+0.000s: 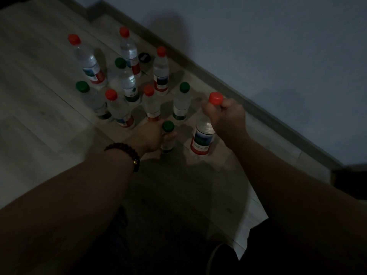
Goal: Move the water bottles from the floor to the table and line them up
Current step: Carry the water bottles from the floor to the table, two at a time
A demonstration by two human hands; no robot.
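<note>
Head view, in dim light: ten water bottles (128,82) are gathered on the floor (39,120), close to the skirting board (218,76) and the wall (278,46). Six have red caps and four have green caps. The red-capped ones wear a label with a blue-and-white picture above a red band. The green-capped ones wear a white label with a green band at the foot. There is print on the labels, but it is too dark and small to read, so no brand can be made out.

Eight bottles stand upright with no hand on them, five red-capped and three green-capped, in a loose cluster.

The left hand (153,138), with a beaded bracelet (127,153) on its wrist, has its fingers wrapped round the nearest green-capped bottle (167,143), just under the cap. The right hand (226,116) is closed round the neck of a red-capped bottle (203,137), whose cap pokes out above the fist. That bottle leans, and I cannot tell whether its base touches the floor. The two held bottles are near each other, at the near edge of the cluster.

A small dark round object (144,57) lies on the floor between the far bottles and the skirting board. What it is I cannot tell.
</note>
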